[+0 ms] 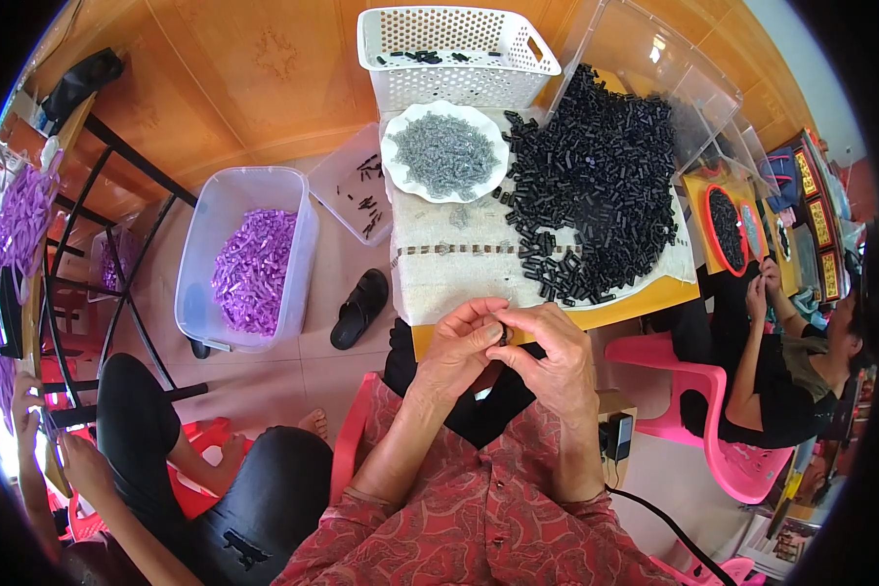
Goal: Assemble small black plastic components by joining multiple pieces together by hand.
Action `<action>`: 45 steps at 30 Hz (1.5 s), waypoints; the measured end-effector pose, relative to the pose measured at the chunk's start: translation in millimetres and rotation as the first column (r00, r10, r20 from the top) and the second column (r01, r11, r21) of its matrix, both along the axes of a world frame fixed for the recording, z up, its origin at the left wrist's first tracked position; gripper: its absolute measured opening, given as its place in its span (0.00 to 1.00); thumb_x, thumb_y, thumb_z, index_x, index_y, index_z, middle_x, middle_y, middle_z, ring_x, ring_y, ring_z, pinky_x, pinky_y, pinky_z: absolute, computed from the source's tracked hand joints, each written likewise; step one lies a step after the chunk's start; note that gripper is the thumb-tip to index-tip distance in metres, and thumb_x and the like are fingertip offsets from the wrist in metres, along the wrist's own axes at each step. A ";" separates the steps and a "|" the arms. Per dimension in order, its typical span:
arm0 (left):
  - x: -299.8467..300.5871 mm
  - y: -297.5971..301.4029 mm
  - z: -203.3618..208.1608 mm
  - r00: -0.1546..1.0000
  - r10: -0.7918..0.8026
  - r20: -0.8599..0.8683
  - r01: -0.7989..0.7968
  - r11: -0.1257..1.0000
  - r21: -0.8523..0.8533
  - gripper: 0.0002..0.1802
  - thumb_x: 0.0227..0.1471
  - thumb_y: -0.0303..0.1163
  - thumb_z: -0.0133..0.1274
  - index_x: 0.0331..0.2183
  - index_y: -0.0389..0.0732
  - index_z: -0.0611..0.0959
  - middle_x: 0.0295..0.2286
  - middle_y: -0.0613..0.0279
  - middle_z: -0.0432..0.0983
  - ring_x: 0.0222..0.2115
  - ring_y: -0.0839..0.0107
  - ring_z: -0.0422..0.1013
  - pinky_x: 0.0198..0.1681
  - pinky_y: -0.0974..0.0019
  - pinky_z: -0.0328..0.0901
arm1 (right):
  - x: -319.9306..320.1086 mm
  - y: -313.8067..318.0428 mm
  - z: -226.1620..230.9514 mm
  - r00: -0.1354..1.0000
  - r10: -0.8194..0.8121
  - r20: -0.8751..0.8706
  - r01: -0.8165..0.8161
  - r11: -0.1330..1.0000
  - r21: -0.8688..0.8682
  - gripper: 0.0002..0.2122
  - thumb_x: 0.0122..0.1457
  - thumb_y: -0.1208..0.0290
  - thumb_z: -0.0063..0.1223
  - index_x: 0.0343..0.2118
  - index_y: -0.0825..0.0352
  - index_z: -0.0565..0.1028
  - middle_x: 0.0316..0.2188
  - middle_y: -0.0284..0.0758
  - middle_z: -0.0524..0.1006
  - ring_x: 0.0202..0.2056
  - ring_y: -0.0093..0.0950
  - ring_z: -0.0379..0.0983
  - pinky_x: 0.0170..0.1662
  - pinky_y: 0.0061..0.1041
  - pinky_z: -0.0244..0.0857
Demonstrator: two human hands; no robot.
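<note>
My left hand (pixel 459 344) and my right hand (pixel 551 357) meet at the near edge of the table, fingertips pinched together. Between them is a small dark piece (pixel 505 335), mostly covered by the fingers; its exact shape is hidden. Just beyond my hands a big heap of short black tube-like pieces (pixel 596 186) spreads over a pale cloth (pixel 454 283). A white scalloped plate (pixel 393 154) at the far left of the cloth holds many small clear-grey pieces (pixel 445 154).
Behind the plate stands a white perforated basket (pixel 459 90). On the floor left are a clear tub (pixel 188 264) of shiny purple pieces, a plastic lid (pixel 334 182) and a black sandal (pixel 360 309). Co-workers sit left and right, one on a pink chair (pixel 718 430).
</note>
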State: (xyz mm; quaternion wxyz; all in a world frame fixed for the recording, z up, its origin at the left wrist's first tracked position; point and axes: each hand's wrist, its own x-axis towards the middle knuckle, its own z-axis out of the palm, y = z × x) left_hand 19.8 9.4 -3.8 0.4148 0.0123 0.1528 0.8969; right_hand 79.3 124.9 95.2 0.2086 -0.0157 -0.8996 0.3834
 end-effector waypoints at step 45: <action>2.6 -0.3 -9.3 0.955 -0.064 -0.289 0.060 0.998 -0.024 0.22 0.49 0.26 0.58 0.48 0.36 0.76 0.38 0.56 0.77 0.38 0.70 0.73 0.44 0.68 0.69 | 6.6 11.7 -5.4 1.000 0.000 -0.025 0.003 0.995 0.096 0.13 0.36 0.77 0.68 0.27 0.68 0.75 0.23 0.35 0.77 0.26 0.32 0.73 0.29 0.26 0.67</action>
